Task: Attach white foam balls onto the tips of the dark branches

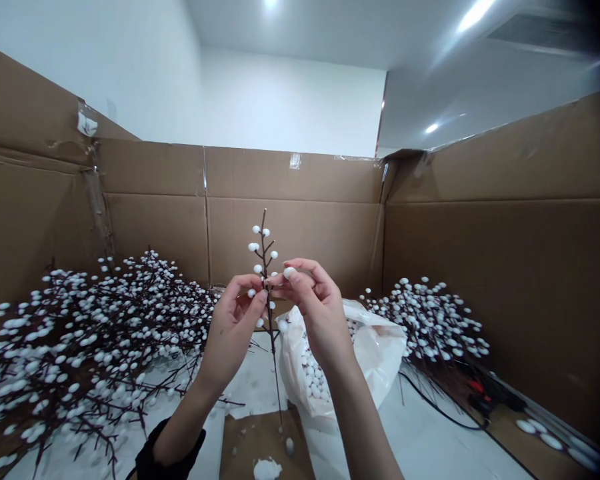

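Note:
A brown artificial berry branch stands upright before me, with white berries along its upper part and a few bare twig tips near the top. My left hand pinches its stem about midway up. Just to the right, my right hand holds a loose white berry between thumb and forefinger, with other fingers reaching close to the stem. Whether those fingers touch the branch I cannot tell. Behind my right wrist sits a white plastic bag of loose white berries.
A big heap of berry branches spreads over the left side. A smaller bunch lies at the right, near a black cable. Cardboard walls enclose the white work surface. A brown cardboard piece with white smears lies in front.

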The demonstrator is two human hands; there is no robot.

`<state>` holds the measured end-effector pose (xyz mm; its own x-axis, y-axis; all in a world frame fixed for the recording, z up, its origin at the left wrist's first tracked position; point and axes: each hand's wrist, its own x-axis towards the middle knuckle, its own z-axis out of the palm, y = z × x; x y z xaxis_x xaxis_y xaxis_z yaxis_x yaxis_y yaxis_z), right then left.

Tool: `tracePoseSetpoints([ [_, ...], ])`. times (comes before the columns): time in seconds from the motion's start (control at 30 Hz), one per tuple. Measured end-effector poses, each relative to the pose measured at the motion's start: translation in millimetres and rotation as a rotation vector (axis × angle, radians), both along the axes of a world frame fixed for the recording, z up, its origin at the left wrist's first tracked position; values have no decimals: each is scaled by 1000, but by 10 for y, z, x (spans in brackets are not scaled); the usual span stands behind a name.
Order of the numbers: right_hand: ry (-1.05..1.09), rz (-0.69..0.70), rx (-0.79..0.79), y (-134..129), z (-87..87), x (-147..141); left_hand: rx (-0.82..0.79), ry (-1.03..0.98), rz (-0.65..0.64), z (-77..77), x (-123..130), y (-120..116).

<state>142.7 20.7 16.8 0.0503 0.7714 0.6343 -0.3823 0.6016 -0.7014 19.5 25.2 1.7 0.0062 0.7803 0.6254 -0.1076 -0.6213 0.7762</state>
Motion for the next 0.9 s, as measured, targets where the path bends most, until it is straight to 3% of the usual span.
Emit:
tracePoseSetpoints([
  [0.4, 55, -193, 62, -47, -3, -95, 56, 34, 123, 42, 22, -128],
  [0.67, 115, 23, -11, -59, -20, -129, 203, 144, 248, 62, -16, -214],
  [0.9, 120, 142, -61, -67, -18, -145, 264, 196, 255, 51, -47, -207],
])
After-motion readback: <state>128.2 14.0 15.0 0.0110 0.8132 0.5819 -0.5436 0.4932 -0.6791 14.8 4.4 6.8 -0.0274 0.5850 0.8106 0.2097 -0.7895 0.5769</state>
